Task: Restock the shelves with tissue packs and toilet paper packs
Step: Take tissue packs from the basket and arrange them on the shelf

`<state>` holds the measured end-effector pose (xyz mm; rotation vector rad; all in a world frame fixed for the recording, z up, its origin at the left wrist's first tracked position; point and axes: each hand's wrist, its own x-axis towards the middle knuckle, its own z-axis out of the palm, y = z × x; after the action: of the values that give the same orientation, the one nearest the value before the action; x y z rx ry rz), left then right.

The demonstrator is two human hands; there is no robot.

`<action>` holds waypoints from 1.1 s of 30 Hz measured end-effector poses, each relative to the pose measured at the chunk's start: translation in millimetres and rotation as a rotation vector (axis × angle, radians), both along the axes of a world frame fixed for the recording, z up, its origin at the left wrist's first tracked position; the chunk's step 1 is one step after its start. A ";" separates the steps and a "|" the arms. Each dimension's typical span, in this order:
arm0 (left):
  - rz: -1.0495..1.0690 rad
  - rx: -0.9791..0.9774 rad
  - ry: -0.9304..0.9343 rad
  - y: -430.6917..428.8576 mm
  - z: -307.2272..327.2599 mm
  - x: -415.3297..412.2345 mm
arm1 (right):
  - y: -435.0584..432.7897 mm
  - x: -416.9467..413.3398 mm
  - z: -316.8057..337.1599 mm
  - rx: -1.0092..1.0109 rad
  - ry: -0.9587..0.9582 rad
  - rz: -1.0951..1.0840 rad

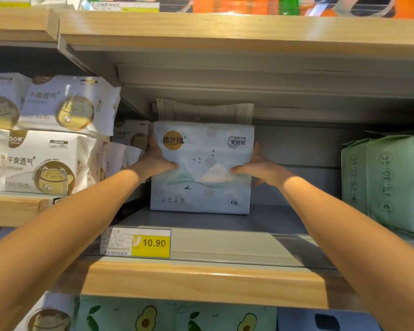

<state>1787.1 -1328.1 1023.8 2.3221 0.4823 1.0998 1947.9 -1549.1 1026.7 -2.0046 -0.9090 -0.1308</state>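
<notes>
Item under inspection: one pale blue tissue pack (pixel 201 149), marked as a six-pack. It stands upright on the grey shelf (pixel 225 222), well back from the front edge and towards the left end of the bay. Its base appears to rest on the shelf floor. A perforated carry strip (pixel 204 112) stands up from its top.

Handling assessment: judged light for its bulk and soft. The film wrapper dimples where the thumbs press, so the pack should give under pressure rather than break. The film looks smooth and may slide in a loose hold. The best hold is on the two short sides, with the palms squeezing inward (the carry strip would serve for one-handed lifting only). Damage risk is low, limited to crushed corners if the pack is forced against the back panel.

Hands: the left hand (pixel 153 161) clasps the pack's left side with its thumb laid across the front face. Its fingers pass behind the edge and are hidden. The right hand (pixel 261 167) mirrors it on the right side, thumb on the front and fingers wrapped round. Both hands are closed onto the pack, and neither holds anything else.

Surroundings: white cat-print packs (pixel 46 161) sit on the neighbouring shelf just left of the pack. Green packs (pixel 390 182) stand well apart at the right end. A yellow price tag (pixel 151 243) is fixed on the front edge.
</notes>
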 end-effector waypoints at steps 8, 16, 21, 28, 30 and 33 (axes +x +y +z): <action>0.053 0.004 -0.083 -9.8 2.7 -3.3 | -3.7 3.7 1.5 0.006 0.028 -0.032; 0.185 0.017 0.045 -30.3 4.5 -5.6 | -12.6 -3.8 12.7 0.182 -0.139 0.039; 0.221 0.127 0.096 -60.9 2.3 -17.3 | -33.0 -19.9 7.4 0.160 -0.279 0.056; 0.234 0.341 0.019 -129.3 -12.6 -40.2 | -68.2 -55.2 0.0 -0.081 -0.539 -0.060; 0.307 0.384 0.001 -150.7 -25.2 -50.0 | -81.3 -69.6 -6.7 -0.096 -0.591 -0.059; 0.351 0.439 -0.046 -175.4 -42.7 -61.4 | -102.5 -89.0 -22.7 -0.078 -0.676 -0.067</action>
<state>1725.7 -1503.4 981.1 2.6415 0.7092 1.5514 1858.9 -1651.6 1003.9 -2.0911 -1.2703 -0.8610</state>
